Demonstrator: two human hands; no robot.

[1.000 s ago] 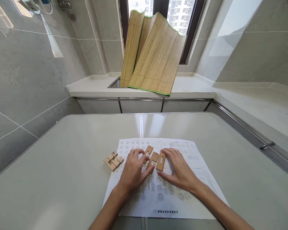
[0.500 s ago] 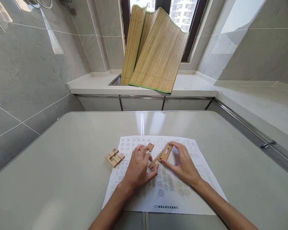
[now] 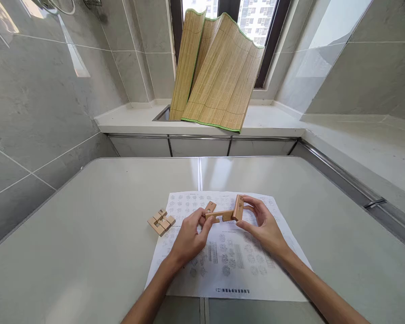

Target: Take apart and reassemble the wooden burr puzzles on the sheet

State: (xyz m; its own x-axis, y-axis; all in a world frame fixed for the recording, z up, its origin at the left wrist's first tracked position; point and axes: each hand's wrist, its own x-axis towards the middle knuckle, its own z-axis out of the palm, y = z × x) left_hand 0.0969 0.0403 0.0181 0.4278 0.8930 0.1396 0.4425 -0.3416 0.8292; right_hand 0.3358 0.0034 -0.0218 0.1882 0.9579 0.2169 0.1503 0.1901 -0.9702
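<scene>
Over a printed sheet [image 3: 222, 283], my left hand [image 3: 191, 236] pinches the left end of a notched wooden puzzle piece [image 3: 227, 215], held on edge. My right hand [image 3: 265, 227] grips a second wooden puzzle piece [image 3: 238, 207], tilted nearly upright, between thumb and fingers. The two pieces meet at the right end of the notched one; whether they interlock I cannot tell. Just behind my left fingers lies another wooden piece [image 3: 210, 206] on the paper, partly hidden. Left of my left hand, several small wooden pieces [image 3: 161, 222] lie grouped at the sheet's edge, one marked 3.
The pale table [image 3: 87, 234] has a seam down its middle. Beyond it a white ledge [image 3: 273, 119] carries a folded bamboo mat [image 3: 222, 72] leaning at the window. Grey tiled walls [image 3: 54, 103] stand on both sides, with a metal rail [image 3: 344, 171] at right.
The notched piece has turned from lying slanted to being held on edge, roughly level. The right piece has tipped more upright. My left hand has shifted its grip to the notched piece's left end.
</scene>
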